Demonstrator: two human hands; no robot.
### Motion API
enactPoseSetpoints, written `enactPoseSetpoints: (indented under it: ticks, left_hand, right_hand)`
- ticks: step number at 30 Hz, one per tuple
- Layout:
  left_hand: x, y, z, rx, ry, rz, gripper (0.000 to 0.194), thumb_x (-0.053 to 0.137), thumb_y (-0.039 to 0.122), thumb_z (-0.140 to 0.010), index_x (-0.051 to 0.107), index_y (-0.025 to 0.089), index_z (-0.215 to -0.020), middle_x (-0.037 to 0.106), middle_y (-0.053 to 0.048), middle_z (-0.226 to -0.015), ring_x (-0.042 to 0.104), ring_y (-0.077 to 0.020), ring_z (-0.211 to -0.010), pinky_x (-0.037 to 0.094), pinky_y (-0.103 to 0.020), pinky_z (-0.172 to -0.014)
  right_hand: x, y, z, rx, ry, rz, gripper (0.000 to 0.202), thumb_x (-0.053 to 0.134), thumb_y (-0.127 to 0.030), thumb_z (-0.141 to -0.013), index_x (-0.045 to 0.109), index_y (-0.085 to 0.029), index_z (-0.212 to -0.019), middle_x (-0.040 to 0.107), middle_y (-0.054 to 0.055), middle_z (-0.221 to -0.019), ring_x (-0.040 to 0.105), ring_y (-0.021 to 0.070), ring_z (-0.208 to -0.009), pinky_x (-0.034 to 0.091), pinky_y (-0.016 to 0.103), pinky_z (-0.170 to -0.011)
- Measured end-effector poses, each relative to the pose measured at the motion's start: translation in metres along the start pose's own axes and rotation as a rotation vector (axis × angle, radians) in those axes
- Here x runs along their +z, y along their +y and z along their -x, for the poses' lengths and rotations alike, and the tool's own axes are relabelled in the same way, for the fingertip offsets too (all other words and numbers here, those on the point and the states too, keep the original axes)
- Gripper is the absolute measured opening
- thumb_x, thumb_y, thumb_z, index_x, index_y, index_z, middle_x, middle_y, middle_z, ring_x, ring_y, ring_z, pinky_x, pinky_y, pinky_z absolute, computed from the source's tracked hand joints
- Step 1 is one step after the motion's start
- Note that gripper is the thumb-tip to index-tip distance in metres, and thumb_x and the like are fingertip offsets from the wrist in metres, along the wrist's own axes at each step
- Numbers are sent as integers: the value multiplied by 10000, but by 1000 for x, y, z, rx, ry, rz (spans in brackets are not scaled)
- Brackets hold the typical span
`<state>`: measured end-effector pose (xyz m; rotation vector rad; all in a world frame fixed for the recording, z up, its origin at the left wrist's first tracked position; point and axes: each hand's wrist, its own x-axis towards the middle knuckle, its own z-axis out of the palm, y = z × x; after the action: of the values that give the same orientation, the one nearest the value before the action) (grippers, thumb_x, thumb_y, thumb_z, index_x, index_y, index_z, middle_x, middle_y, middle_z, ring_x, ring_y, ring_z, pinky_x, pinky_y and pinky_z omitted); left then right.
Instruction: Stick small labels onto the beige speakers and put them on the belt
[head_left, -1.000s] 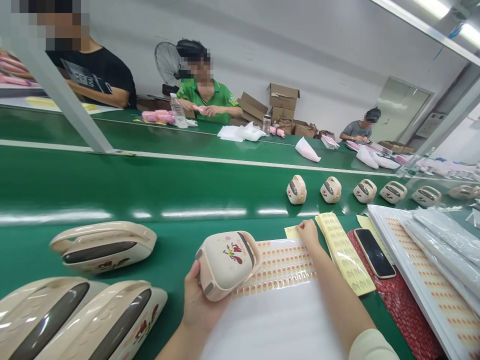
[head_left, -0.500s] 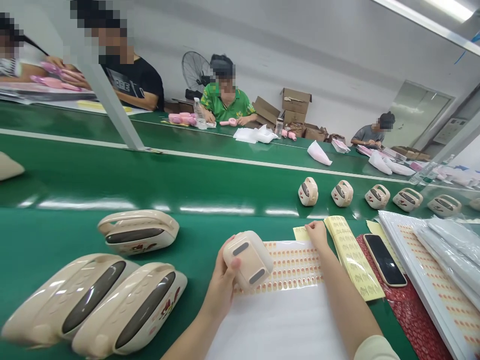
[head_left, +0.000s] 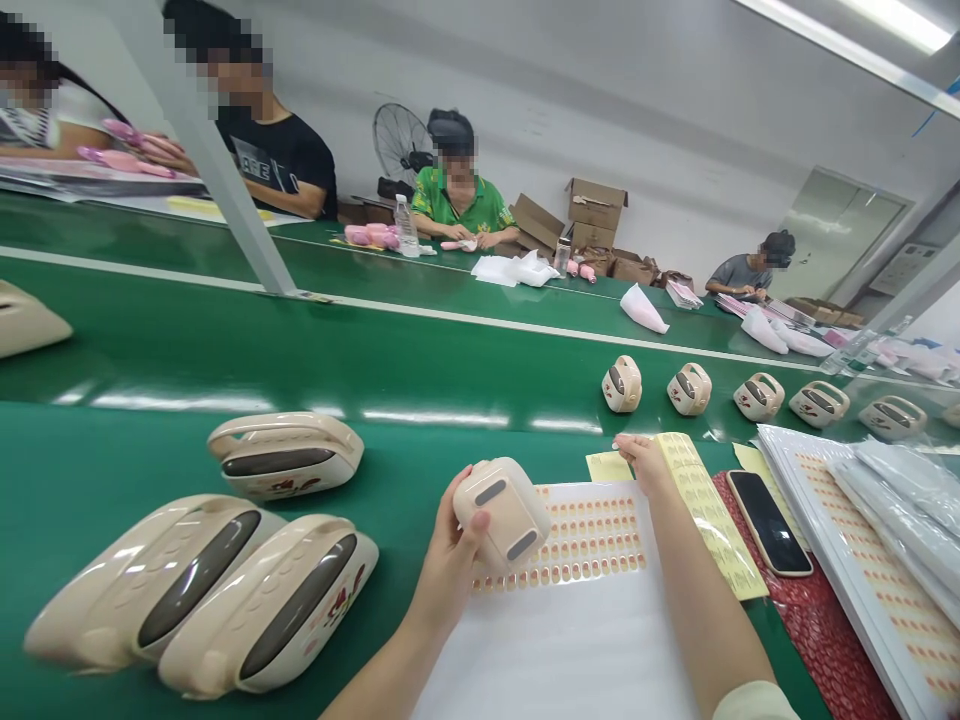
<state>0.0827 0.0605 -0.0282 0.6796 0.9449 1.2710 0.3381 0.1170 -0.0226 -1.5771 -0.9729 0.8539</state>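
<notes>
Left hand is gripping one rounded cream plastic device, centre of frame, two grey strips showing. Right hand is pinching a small pale piece beside one pale-yellow slip. Three more cream devices are sitting lower left; six are lining the belt at right, the last cut by the frame edge; one is poking in at the left edge. One white sheet of orange-gold stickers is lying lower centre; one yellow label strip, one black-screened phone and red bubble wrap are lying right. Green mat is covering the near surface. Four people are sitting across the belt, one black fan standing by the grey-white wall. Versus the first frame, the held device is showing its stripped side, not its printed one.
</notes>
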Motion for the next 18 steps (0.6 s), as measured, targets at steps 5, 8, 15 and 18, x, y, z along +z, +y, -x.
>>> enactPoseSetpoints:
  ticks: [5, 8, 15, 18]
  left_hand:
    - [1, 0, 1, 29, -27, -59, 658, 706, 490, -602, 480, 325, -1197, 444, -17, -1348, 432, -258, -1191, 439, -270, -866]
    - [1, -1, 1, 54, -27, -81, 688, 703, 504, -597, 465, 294, -1207, 464, -47, -1326, 438, -276, -1186, 429, -287, -877]
    - [3, 0, 2, 31, -9, -56, 692, 711, 490, -591, 468, 293, -1209, 509, -45, -1279, 497, -270, -1121, 459, -276, -821]
    - [4, 0, 2, 30, -10, -36, 686, 715, 489, -586, 476, 301, -1201, 522, -40, -1267, 504, -267, -1114, 469, -274, -808]
  right_hand:
    - [34, -44, 53, -59, -308, -169, 249, 687, -402, -544, 567, -185, -522, 634, 58, -898, 577, 205, -884, 437, 314, -754]
    - [56, -55, 87, -45, -488, -164, 215, 700, -361, -567, 573, -188, -549, 583, 44, -969, 558, 193, -890, 429, 326, -767]
    - [68, -54, 99, -73, -447, -40, 171, 688, -314, -603, 581, -190, -555, 530, 47, -921, 510, 220, -1009, 406, 356, -842]
    - [70, -52, 98, -96, -435, 2, 139, 672, -274, -627, 579, -192, -564, 526, 47, -925, 515, 208, -997, 415, 351, -841]
